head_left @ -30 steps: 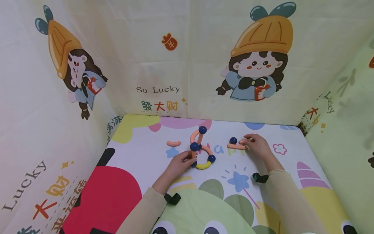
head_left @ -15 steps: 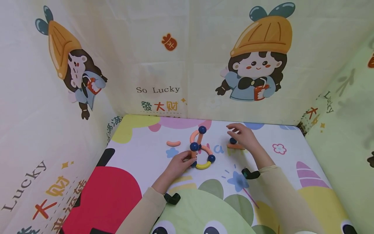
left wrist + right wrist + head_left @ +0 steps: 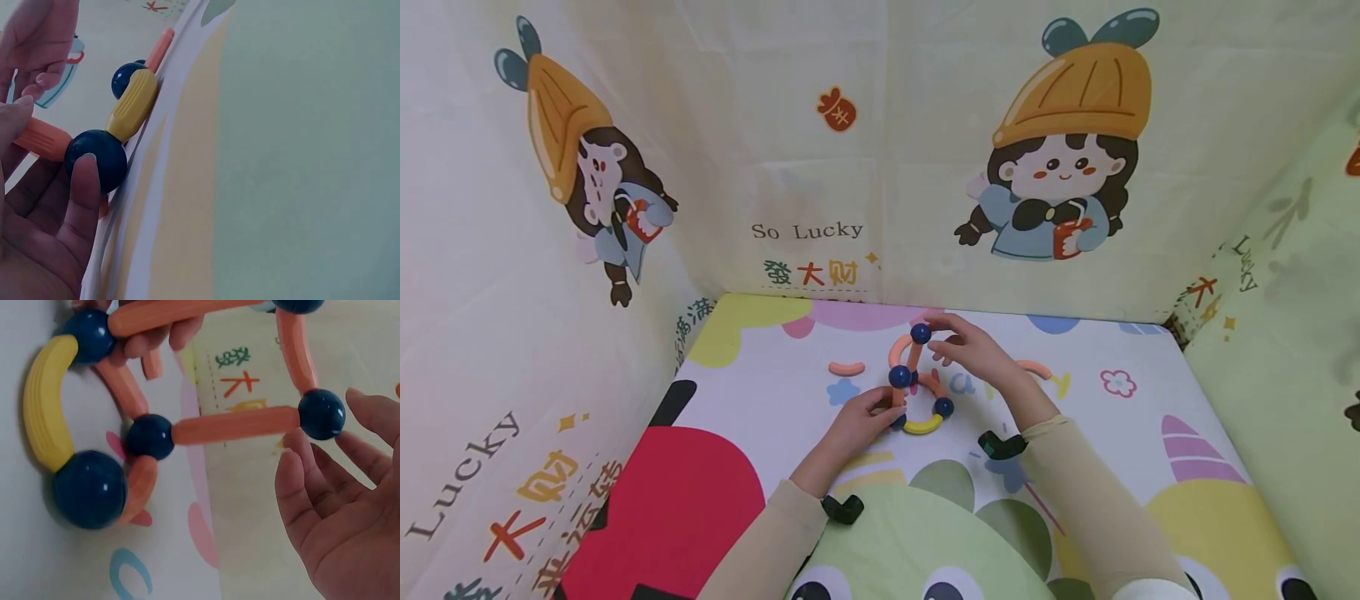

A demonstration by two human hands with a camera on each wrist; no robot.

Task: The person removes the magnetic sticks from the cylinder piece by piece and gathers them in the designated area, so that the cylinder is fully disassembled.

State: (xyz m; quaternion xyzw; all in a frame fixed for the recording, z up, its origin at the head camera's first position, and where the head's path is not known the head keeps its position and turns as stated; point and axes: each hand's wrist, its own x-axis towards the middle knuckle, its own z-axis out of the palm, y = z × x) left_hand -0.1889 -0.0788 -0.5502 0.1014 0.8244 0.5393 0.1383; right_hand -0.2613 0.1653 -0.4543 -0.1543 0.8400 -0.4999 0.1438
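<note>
A magnetic ball-and-stick frame stands on the mat, with navy balls, orange sticks and one yellow curved stick (image 3: 922,426). At its lower left corner my left hand (image 3: 859,423) grips it: in the left wrist view a finger presses a navy ball (image 3: 97,159), and fingertips hold the orange stick (image 3: 45,139) beside it. My right hand (image 3: 973,346) is at the top right navy ball (image 3: 921,333), fingers loosely spread around it. In the right wrist view that ball (image 3: 322,414) lies between thumb and fingers without a clear grip; whether a fingertip touches is unclear.
A loose orange curved stick (image 3: 847,368) lies left of the frame. Another orange curved stick (image 3: 1033,367) lies beyond the right forearm, which hides the mat near it. Printed cloth walls (image 3: 917,167) stand behind and at both sides of the patterned mat (image 3: 775,375).
My right hand has left the loose pieces at the right, where it was by a stick and ball, and moved left to the frame's top ball. The left hand has stayed in place.
</note>
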